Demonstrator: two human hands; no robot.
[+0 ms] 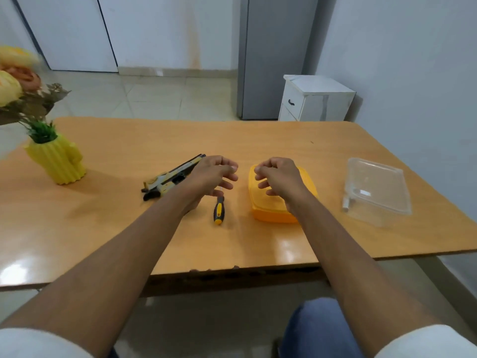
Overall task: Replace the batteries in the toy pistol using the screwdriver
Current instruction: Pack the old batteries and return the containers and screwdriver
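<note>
Hands poised mid-surface, left hand [211, 177] and right hand [277, 177] empty, fingers loosely curled, gripping nothing. Toy pistol [170, 178] flat toward the left edge, screwdriver [219, 210] beside it, within reach; likely laid out for starting.

Looks like a room in somebody's home, probably a dining or living area. There's a glossy orange-brown table [258, 140] with worn edges sitting on a pale tiled floor [154, 91], plain white walls [400, 60] all round and white doors [69, 32] at the back. A grey fridge [273, 55] stands in the corner with a small white cabinet [315, 99] right beside it. On the table's left end is a yellow cactus-shaped vase [58, 161] with fake flowers [18, 83], plus a yellow plastic box [278, 200] and a clear container [376, 189], typical household stuff.
</note>
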